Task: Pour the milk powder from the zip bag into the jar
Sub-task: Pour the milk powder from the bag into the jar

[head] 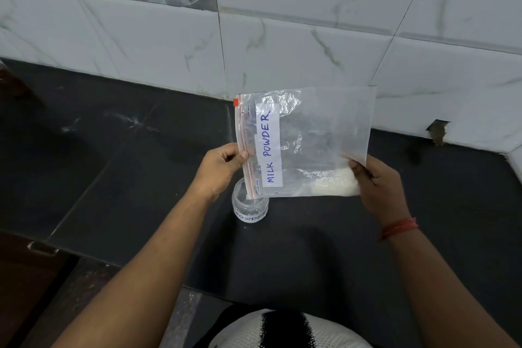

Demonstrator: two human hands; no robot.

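Observation:
A clear zip bag (316,133) with a white label reading MILK POWDER is held in the air, turned sideways so its red zip strip runs down the left edge. My left hand (223,164) pinches that zip edge. My right hand (378,186) grips the bag's lower right corner, where a small heap of white milk powder (333,185) has gathered. Below the bag's lower left corner a small clear jar (250,206) with a white label stands upright and lidless on the dark counter (141,178). The bag covers part of the jar's mouth.
A white marbled tile wall (282,51) rises just behind the bag. The counter's front edge runs from the lower left toward my body. A chipped hole (437,131) shows in the wall tile at the right. A red thread band circles my right wrist.

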